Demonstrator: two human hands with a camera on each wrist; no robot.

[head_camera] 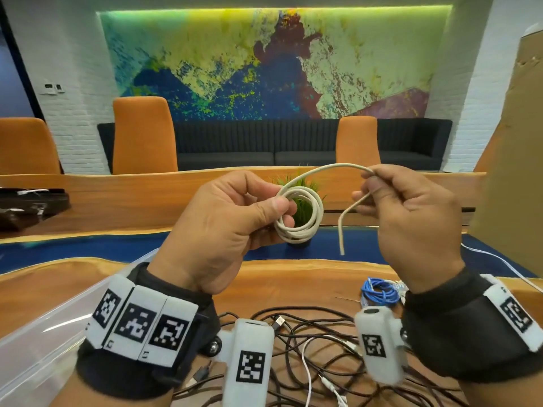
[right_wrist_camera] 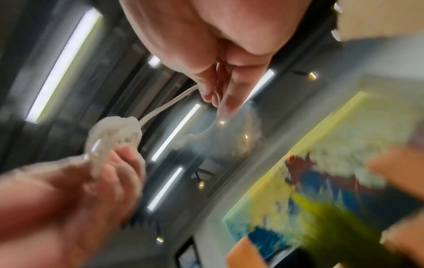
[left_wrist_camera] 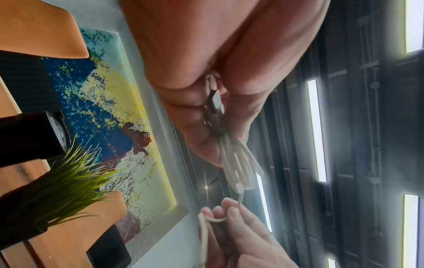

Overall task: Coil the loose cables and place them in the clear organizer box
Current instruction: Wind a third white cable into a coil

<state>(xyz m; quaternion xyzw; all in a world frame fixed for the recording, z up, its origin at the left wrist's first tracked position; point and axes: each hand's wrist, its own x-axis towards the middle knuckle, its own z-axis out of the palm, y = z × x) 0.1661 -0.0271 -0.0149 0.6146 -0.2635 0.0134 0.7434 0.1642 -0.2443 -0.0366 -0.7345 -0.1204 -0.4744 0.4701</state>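
Wood tabletop (head_camera: 293,277) is the biggest thing going on, with a blue strip running across it further back and a lot of open room above it, so I can wind up here in the air without hitting anything. Clear organizer box (head_camera: 38,333) sits at my lower left, its rim just beside my left wrist, and from what I can see of it nothing's in there yet. The only crowding is a tall brown panel (head_camera: 511,160) on my right, near that hand.

Progress-wise I'd say I'm early. The tangled pile of dark and white cables (head_camera: 308,348) is loose under my wrists, and a blue cable (head_camera: 379,292) is bunched near my right wrist, whether properly coiled I can't tell.

The cream cable (head_camera: 299,215) is nearly done though: my left hand (head_camera: 223,227) pinches a stack of loops between thumb and fingers, held up in front of a little potted grass plant (head_camera: 302,201). My right hand (head_camera: 411,218) grips the tail, which arcs over to the coil, with a short free end dangling down. Probably one more wrap, then it drops in the box.
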